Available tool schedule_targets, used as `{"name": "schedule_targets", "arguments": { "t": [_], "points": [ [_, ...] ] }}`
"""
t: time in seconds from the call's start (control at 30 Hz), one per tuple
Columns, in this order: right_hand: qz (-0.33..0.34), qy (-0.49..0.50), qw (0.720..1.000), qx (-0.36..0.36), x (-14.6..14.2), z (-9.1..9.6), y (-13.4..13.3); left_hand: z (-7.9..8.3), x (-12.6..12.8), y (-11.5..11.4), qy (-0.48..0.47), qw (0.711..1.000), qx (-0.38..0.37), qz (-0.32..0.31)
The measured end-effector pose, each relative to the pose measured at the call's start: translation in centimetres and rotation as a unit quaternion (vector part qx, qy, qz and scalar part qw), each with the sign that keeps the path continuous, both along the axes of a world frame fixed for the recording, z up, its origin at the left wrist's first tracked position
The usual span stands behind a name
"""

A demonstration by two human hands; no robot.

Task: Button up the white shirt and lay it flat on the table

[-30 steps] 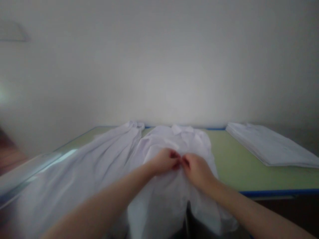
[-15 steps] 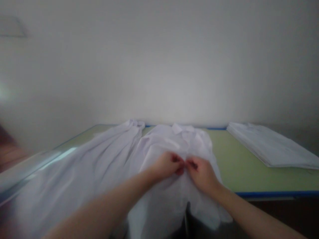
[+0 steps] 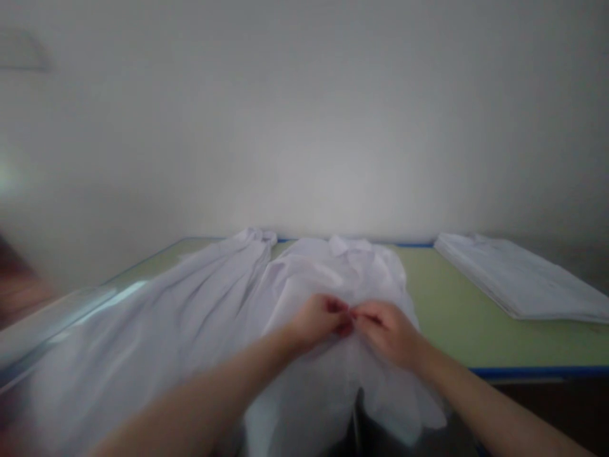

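Note:
A white collared shirt (image 3: 309, 381) lies on the table with its collar toward the wall and its lower part hanging over the near edge. At the middle of its front, my left hand (image 3: 320, 322) pinches the cloth between thumb and fingers. My right hand (image 3: 387, 333) pinches the same spot from the other side, and the fingertips of both hands meet. Whether a button is between them is too blurred to tell. Below the hands, the shirt's front edges part over something dark.
More white garments (image 3: 190, 311) lie heaped on the left. A flat stack of folded white garments (image 3: 523, 273) rests at the right on the green tabletop (image 3: 457, 311) with blue edging. A plain wall (image 3: 304, 127) stands behind. Part of a blurred person (image 3: 19, 285) shows at far left.
My right hand's fingers have straightened and closed tighter at the pinch. The left hand has stayed almost in place, and the shirt lies much as before.

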State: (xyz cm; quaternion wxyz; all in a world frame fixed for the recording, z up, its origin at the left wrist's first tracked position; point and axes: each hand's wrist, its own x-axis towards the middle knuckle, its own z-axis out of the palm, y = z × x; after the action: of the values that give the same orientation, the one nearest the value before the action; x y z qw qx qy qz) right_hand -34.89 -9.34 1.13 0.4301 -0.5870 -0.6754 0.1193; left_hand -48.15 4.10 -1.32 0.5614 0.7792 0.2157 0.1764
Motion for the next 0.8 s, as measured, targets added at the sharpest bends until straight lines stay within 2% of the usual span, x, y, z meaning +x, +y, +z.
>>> {"name": "schedule_targets", "arguments": {
  "t": [0.1, 0.17, 0.37, 0.57, 0.8],
  "points": [
    [0.039, 0.022, 0.996, -0.075, 0.8, 0.9, 0.2, -0.1, -0.1, 0.1, -0.003, 1.000, 0.001, -0.012],
    [0.048, 0.025, 0.994, -0.093, 1.0, 1.3, 0.3, -0.1, -0.2, 0.1, -0.005, 1.000, -0.005, -0.016],
    [0.049, 0.037, 0.994, -0.087, 1.0, 1.0, 0.3, 0.5, -0.6, -0.2, -0.013, 0.999, -0.028, -0.041],
    [0.011, 0.057, 0.994, -0.088, 1.4, 0.7, 0.1, 1.2, -0.9, -0.8, -0.012, 1.000, -0.019, -0.019],
    [-0.054, -0.037, 0.995, -0.069, 0.7, -0.2, 0.1, 1.3, -1.0, -1.5, -0.008, 0.999, 0.042, 0.013]
  ]
}}
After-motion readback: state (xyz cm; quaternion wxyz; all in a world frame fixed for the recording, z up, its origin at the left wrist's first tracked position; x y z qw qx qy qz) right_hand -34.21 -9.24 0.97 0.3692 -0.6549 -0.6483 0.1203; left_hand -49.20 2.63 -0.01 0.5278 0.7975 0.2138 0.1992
